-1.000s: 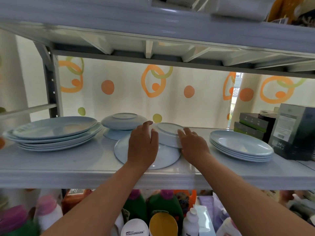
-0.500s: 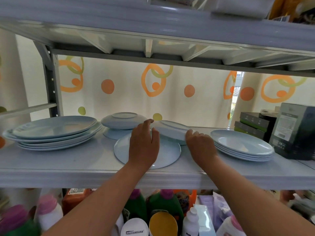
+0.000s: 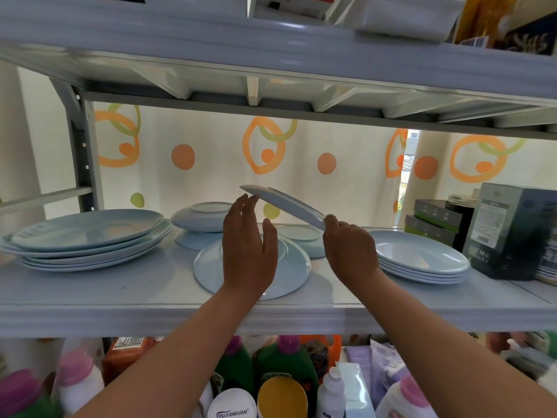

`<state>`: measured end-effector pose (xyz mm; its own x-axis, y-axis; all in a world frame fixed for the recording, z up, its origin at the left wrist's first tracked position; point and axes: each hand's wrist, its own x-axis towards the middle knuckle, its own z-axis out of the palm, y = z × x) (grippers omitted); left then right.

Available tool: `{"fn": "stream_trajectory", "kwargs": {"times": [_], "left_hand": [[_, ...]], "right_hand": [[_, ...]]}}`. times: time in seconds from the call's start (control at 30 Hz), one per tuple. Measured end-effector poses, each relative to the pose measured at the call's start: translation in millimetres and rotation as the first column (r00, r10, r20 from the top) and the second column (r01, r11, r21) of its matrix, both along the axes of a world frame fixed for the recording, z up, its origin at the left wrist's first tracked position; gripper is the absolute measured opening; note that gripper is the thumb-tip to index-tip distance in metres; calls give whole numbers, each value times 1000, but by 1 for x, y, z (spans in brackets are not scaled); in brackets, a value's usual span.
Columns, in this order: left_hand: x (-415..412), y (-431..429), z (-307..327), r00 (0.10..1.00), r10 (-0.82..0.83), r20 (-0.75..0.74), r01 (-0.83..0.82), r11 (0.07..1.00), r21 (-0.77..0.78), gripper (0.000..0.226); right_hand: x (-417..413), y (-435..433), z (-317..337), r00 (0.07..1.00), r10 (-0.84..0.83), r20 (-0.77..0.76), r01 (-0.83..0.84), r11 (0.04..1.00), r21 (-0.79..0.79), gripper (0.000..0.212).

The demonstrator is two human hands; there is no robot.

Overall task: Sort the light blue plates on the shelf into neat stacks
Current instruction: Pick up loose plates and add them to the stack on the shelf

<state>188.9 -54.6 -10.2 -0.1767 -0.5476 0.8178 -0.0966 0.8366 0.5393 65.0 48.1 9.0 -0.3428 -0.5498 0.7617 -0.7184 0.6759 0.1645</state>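
Single head cam, wide-angle, no second view to overlap. Sits behind and slightly above both hands, left hand [image 3: 248, 251] and right hand [image 3: 349, 248], facing forward into the shelf [image 3: 150, 297] at close range, forearms filling the lower frame. Upper shelf underside [image 3: 271, 95] spans above the hands; bottles [image 3: 280, 372] on the lower level show below the wrists. Edges bend from lens distortion.

On the shelf [image 3: 150, 297]: two plate stacks, left stack [image 3: 87, 239] and right stack [image 3: 422, 257]; four loose plates between; two hands.
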Motion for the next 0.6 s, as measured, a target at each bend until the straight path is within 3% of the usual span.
{"fn": "stream_trajectory", "kwargs": {"times": [0.1,0.23,0.47,0.6], "left_hand": [[-1,-1,2,1000,-1,-2,1,1000,12,44],[-2,-3,2,1000,-19,-16,19,1000,7,43],[-6,5,5,999,-41,-3,41,999,18,49],[-11,8,5,997,-78,-3,78,997,-3,46]], "right_hand": [[2,2,2,982,142,127,-132,987,-88,8],[5,4,6,916,339,214,-272,918,-288,19],[3,9,14,838,449,309,-254,824,-507,22],[1,17,18,693,596,406,-190,694,-694,11]]}}
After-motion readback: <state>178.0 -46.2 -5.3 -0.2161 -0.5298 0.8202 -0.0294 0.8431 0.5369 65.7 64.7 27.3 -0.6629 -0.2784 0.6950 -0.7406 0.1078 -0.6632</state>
